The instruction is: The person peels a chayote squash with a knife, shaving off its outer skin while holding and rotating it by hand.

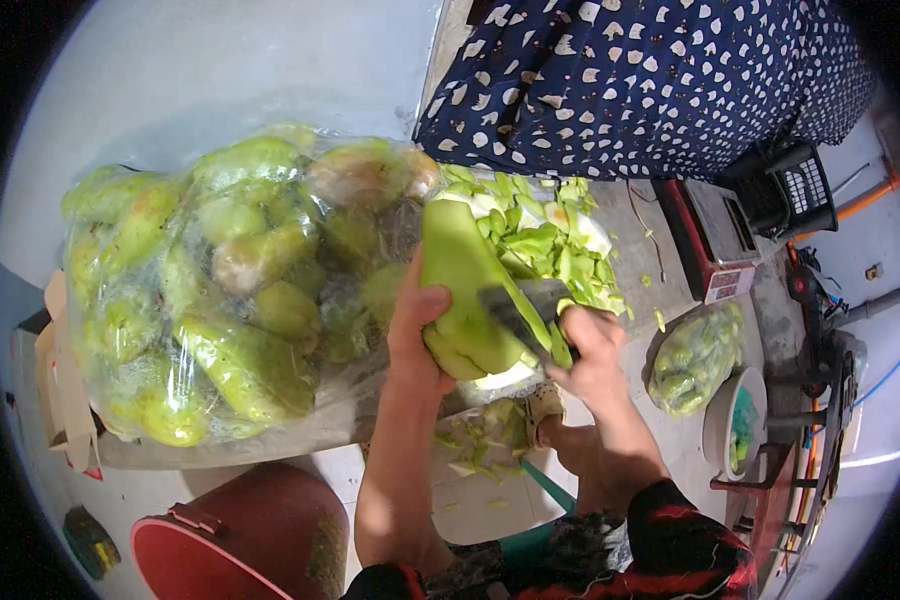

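My left hand [417, 325] is wrapped round a large green fruit [460, 280], its thumb lying on the pale green side. My right hand [595, 345] grips a dark blade [530, 310], which lies against the fruit's right side; the blade is partly blurred. A strip of green peel [560, 340] shows by the right fingers. Behind the fruit, green peelings and pale pieces [560, 245] are heaped on the table. Left of my hands sits a big clear plastic bag [240, 280] full of green fruits, some with brownish patches.
A patterned dark blue cloth [640, 90] hangs beyond the peelings. Right are a red scale [705, 240], a black basket [790, 190], a smaller bag of green pieces [697, 360] and a white bucket [720, 430]. A red bin [240, 530] stands below left. Scraps [480, 440] lie on the floor.
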A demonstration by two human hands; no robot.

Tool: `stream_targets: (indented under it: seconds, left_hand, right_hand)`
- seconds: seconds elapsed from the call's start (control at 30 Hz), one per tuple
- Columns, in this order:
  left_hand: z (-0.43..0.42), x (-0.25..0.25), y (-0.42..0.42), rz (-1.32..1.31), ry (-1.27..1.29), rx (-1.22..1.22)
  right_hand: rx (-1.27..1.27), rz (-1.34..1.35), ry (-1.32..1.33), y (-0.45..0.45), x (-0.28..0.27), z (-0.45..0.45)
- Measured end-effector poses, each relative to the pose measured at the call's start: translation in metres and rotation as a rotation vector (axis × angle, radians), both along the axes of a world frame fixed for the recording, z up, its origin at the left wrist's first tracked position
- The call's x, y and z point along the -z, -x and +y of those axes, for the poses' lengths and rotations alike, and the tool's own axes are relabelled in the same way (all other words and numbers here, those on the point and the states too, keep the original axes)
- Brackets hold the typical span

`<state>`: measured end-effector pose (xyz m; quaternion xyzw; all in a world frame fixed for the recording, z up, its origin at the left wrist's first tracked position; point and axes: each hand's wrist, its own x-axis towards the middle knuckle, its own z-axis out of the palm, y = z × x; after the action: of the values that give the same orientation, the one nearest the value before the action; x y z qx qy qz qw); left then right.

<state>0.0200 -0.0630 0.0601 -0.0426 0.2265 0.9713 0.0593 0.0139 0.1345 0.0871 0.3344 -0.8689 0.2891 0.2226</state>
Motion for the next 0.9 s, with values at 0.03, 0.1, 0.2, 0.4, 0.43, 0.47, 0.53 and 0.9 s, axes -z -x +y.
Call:
stream_targets:
  seconds: [0.03, 0.1, 0.2, 0.4, 0.43, 0.47, 0.53, 0.9]
  left_hand:
    - [0.001, -0.004, -0.001, 0.014, 0.026, -0.002]
    - [0.001, -0.003, -0.001, -0.007, 0.002, 0.022]
    - [0.005, 0.0, 0.001, 0.039, -0.041, 0.046]
    - [0.017, -0.002, -0.002, 0.066, -0.01, 0.12]
    - [0.018, -0.003, -0.002, 0.077, -0.01, 0.123]
    - [0.017, -0.003, -0.001, 0.079, -0.012, 0.117]
    - [0.016, -0.003, -0.002, 0.073, -0.035, 0.144]
    - [0.019, 0.02, 0.002, -0.066, -0.26, 0.114]
  right_hand:
    - [0.063, -0.05, 0.019, 0.006, 0.01, 0.001]
    - [0.07, -0.045, 0.028, 0.005, 0.009, 0.001]
    - [0.029, 0.005, 0.046, 0.004, 0.003, -0.005]
    - [0.229, -0.136, 0.089, 0.021, 0.024, 0.007]
    - [0.227, -0.132, 0.09, 0.021, 0.024, 0.006]
    - [0.218, -0.099, 0.099, 0.02, 0.023, 0.006]
    - [0.212, -0.073, 0.11, 0.017, 0.019, 0.004]
    - [0.493, -0.276, 0.139, 0.038, 0.024, 0.027]
